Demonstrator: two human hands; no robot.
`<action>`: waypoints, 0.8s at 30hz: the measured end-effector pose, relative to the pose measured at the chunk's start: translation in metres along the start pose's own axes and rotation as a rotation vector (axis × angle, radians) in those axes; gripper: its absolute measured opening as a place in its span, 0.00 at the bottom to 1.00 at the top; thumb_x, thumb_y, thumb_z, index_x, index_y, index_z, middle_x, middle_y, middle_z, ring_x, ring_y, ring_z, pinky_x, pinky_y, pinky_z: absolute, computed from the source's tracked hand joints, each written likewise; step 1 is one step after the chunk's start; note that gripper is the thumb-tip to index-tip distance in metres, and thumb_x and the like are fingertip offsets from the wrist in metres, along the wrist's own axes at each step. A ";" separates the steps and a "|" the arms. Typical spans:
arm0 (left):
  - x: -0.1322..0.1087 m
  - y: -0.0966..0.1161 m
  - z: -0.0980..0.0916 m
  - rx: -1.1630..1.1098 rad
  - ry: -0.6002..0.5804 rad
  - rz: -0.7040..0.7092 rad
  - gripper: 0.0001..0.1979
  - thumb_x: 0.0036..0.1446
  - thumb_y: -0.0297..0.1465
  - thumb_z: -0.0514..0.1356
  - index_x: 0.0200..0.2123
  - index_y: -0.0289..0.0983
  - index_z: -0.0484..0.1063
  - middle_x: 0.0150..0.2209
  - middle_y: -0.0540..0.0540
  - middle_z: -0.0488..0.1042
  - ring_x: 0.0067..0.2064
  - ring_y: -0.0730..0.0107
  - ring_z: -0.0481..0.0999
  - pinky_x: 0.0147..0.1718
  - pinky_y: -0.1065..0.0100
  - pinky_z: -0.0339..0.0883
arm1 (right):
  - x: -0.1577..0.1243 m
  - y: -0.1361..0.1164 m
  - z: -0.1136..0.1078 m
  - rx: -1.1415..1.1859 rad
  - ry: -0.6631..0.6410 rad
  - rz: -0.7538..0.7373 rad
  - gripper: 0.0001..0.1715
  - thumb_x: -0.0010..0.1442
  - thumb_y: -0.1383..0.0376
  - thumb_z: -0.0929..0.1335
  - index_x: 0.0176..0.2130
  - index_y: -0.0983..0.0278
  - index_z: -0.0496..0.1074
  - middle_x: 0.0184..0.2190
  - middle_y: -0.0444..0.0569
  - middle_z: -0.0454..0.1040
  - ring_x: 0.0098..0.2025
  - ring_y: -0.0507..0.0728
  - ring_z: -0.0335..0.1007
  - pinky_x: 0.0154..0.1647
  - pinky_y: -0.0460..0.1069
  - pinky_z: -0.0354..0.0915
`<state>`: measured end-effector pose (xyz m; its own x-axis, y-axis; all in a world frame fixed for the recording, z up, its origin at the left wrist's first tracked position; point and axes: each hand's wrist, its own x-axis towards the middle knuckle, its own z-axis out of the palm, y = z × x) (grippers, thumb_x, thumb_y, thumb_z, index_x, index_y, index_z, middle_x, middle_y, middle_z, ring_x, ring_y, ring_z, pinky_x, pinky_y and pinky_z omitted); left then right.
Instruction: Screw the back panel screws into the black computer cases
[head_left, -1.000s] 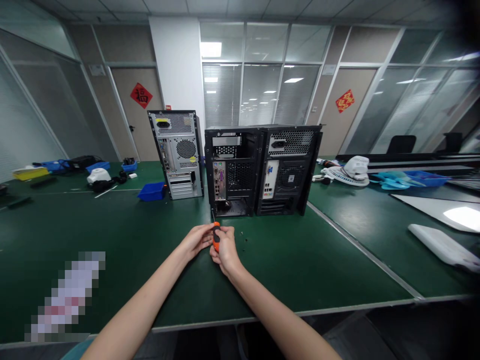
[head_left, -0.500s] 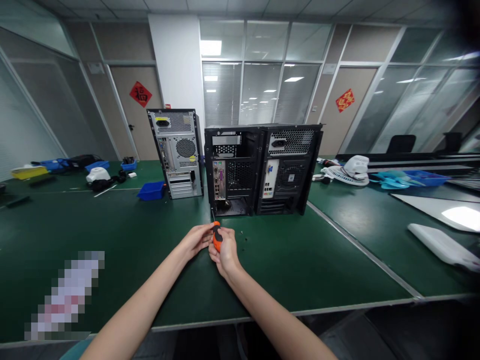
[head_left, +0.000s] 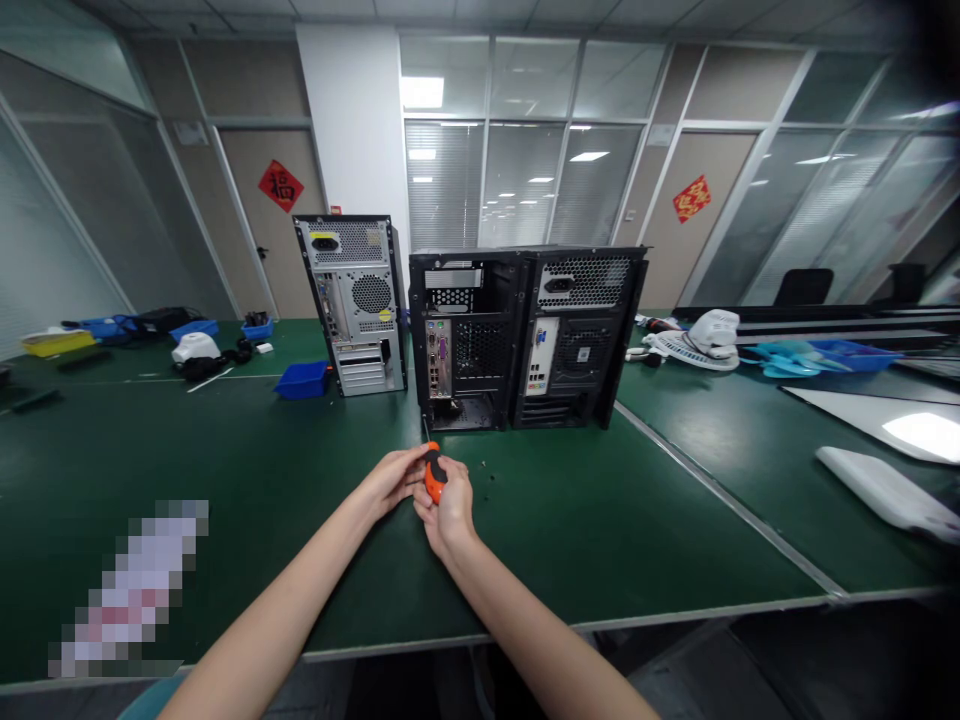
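The one screwdriver (head_left: 433, 488) lies between the two hands, its orange and black handle inside the grip and its thin shaft sticking out ahead, up to the lower left corner of the middle case (head_left: 481, 348). Whether the tip sits in a screw is too small to tell.

The right hand (head_left: 455, 503) is clamped around the rear of the handle, thumb along the top. The left hand (head_left: 394, 480) has its fingertips closed around the front end, just below the shaft. Compared with a second ago, the right hand has turned a little, its lower fingers now farther left, and more orange shows at the rear of the handle. The left hand has hardly moved, and the shaft still points to the same corner.

Just right of the hands, a few tiny bits (head_left: 492, 478) lie on the green table (head_left: 600, 530), too small to count surely. Three cases stand upright with their backs to the person: the middle one, a second black case (head_left: 577, 360) close against its right, and one silver case (head_left: 367, 300) apart to the left. One blue tray (head_left: 302, 380) sits beside the silver case. Farther right are one white fan (head_left: 712, 335) and one white slab (head_left: 885, 492). Behind, two red signs (head_left: 281, 186) hang, one on each of two doors (head_left: 244, 235).
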<state>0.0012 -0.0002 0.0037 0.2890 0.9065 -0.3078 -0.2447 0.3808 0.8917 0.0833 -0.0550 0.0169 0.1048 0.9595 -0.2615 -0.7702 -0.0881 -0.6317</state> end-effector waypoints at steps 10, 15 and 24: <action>0.006 -0.005 -0.005 0.023 -0.029 0.014 0.17 0.46 0.37 0.65 0.38 0.32 0.74 0.22 0.49 0.71 0.23 0.78 0.71 0.22 0.78 0.64 | 0.001 0.000 -0.001 0.095 -0.020 0.004 0.04 0.53 0.63 0.58 0.30 0.60 0.52 0.17 0.37 0.62 0.10 0.44 0.47 0.09 0.40 0.38; 0.008 -0.006 -0.005 0.026 -0.023 0.012 0.14 0.45 0.37 0.65 0.31 0.32 0.74 0.20 0.50 0.70 0.21 0.78 0.70 0.20 0.78 0.62 | 0.000 -0.001 0.001 0.147 -0.032 0.031 0.06 0.54 0.62 0.57 0.27 0.61 0.53 0.17 0.38 0.60 0.10 0.44 0.46 0.09 0.41 0.37; 0.003 -0.003 0.000 0.061 -0.034 0.014 0.13 0.46 0.38 0.64 0.24 0.33 0.70 0.17 0.51 0.68 0.17 0.79 0.68 0.17 0.78 0.57 | 0.000 -0.003 0.002 0.221 -0.049 0.076 0.14 0.57 0.64 0.53 0.23 0.64 0.56 0.17 0.40 0.59 0.11 0.43 0.42 0.08 0.41 0.36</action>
<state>0.0028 0.0015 -0.0001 0.3172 0.9047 -0.2844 -0.1921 0.3549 0.9150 0.0838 -0.0543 0.0202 0.0146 0.9646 -0.2634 -0.8941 -0.1053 -0.4353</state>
